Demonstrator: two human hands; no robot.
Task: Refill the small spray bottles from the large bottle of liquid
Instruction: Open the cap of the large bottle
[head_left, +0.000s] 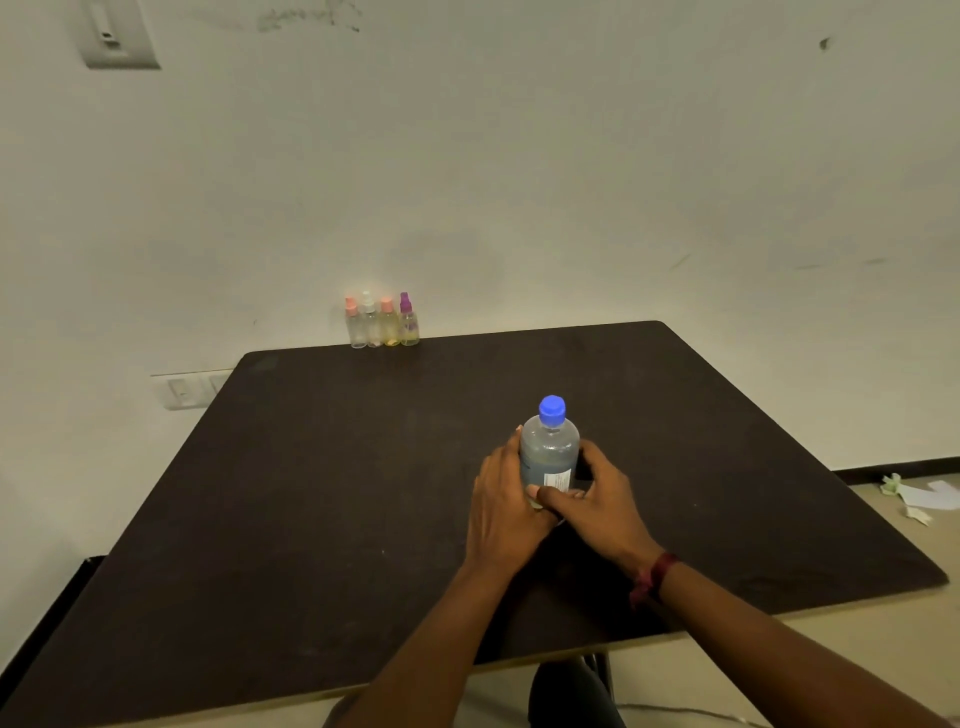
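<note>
A large clear bottle (549, 451) with a blue cap (551, 410) stands upright near the middle of the dark table (311, 493). My left hand (506, 501) wraps its left side and my right hand (600, 499) wraps its right side; both grip its lower body, thumbs across the white label. Several small spray bottles (382, 321) stand in a row at the table's far edge against the wall: two with pink caps, one with a white cap, one with a purple cap. They are far from both hands.
A white wall rises behind the table, with a switch plate (184, 389) low on the left. Paper scraps (917, 496) lie on the floor to the right. The table's near edge runs just under my forearms.
</note>
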